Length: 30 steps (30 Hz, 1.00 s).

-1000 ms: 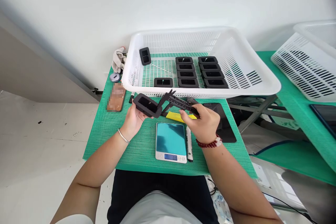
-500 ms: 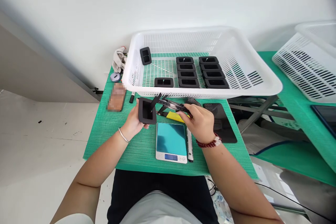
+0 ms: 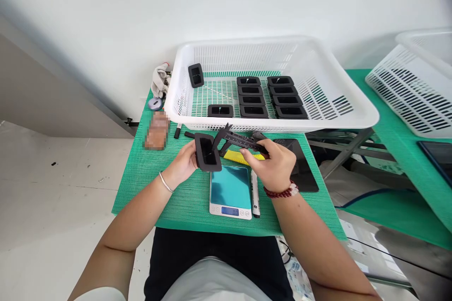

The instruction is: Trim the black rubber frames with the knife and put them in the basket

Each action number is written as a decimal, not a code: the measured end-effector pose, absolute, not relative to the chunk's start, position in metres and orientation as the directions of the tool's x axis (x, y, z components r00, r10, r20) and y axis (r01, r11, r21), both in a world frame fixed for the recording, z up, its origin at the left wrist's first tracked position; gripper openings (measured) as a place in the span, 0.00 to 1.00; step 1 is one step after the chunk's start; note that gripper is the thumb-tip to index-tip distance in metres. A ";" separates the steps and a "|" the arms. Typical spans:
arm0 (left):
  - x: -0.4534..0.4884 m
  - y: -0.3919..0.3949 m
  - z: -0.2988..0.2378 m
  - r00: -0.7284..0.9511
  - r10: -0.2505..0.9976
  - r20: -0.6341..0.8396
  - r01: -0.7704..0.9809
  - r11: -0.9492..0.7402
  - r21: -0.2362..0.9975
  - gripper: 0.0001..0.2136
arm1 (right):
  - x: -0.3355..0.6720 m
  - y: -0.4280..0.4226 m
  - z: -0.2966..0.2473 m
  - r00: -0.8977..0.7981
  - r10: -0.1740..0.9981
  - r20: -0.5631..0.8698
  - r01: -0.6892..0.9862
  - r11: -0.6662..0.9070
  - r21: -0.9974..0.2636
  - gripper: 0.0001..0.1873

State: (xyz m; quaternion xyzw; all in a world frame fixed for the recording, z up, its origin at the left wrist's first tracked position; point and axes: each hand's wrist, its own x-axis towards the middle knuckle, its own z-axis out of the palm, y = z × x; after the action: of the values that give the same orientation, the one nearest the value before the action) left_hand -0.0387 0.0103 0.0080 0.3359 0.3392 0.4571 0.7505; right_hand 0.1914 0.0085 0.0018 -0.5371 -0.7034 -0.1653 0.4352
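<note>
Left hand grips a hollow black block near the far left corner of the scale; right hand, off the scale's right, grasps a caliper, tip at the block's opening.

Near the front edge of the table, we read "0.0" on the scale display; the marker's lettering is too small.
</note>
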 end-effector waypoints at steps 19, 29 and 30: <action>-0.034 0.009 0.005 0.285 0.957 0.058 -0.344 0.046 0.938 0.18 | 0.188 0.007 -0.001 -0.168 0.641 0.749 0.831 0.501 -0.243 0.11; -0.033 0.010 0.002 0.322 0.943 0.087 -0.296 0.013 0.955 0.17 | 0.188 0.005 -0.002 -0.108 0.637 0.763 0.869 0.433 -0.239 0.23; -0.033 0.010 0.002 0.322 0.943 0.089 -0.296 0.011 0.955 0.16 | 0.188 0.005 -0.002 -0.102 0.652 0.752 0.870 0.425 -0.250 0.23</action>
State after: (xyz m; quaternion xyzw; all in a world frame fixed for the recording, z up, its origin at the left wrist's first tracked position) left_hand -0.0331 0.0101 0.0021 0.5072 0.3187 0.4873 0.6354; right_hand 0.1880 0.0045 -0.0019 -0.5204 -0.7310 -0.1295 0.4219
